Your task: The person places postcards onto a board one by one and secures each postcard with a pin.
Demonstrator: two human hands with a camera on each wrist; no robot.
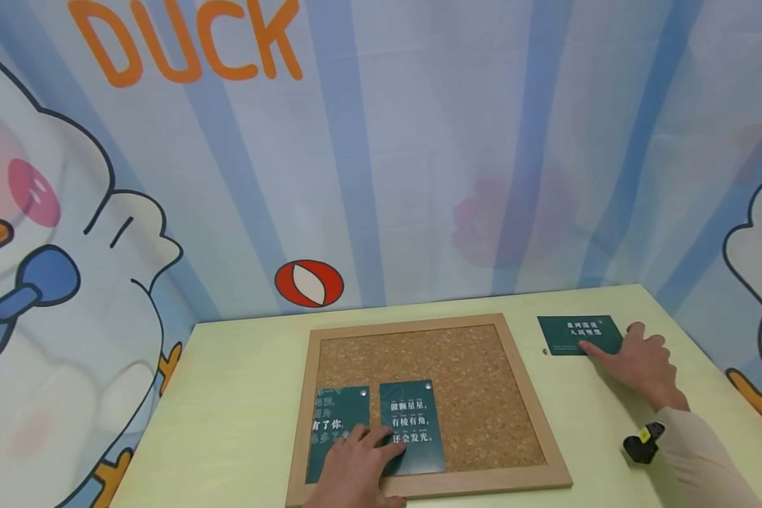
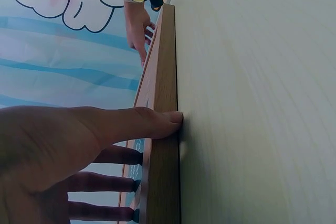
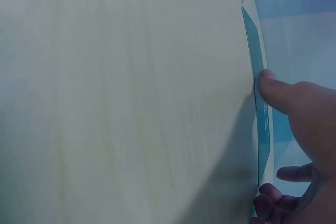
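A wood-framed cork board (image 1: pixel 463 367) lies on the pale table, with two dark green text cards on it, a left card (image 1: pixel 330 437) and a right card (image 1: pixel 413 423). A metallic pin shows at each card's top right corner. My left hand (image 1: pixel 358 462) rests fingertips on both cards; its thumb (image 2: pixel 163 123) lies against the frame's front side. To the right of the board, a third green card (image 1: pixel 568 333) lies flat on the table. My right hand (image 1: pixel 644 363) touches that card, thumb on its lower edge and fingers at its right end.
A small pin (image 1: pixel 545 351) lies beside the third card's left edge. Behind the table (image 1: pixel 228 395) hangs a striped blue cloth (image 1: pixel 419 176) with cartoon ducks and orange lettering. A black device (image 1: pixel 643 444) sits at my right wrist.
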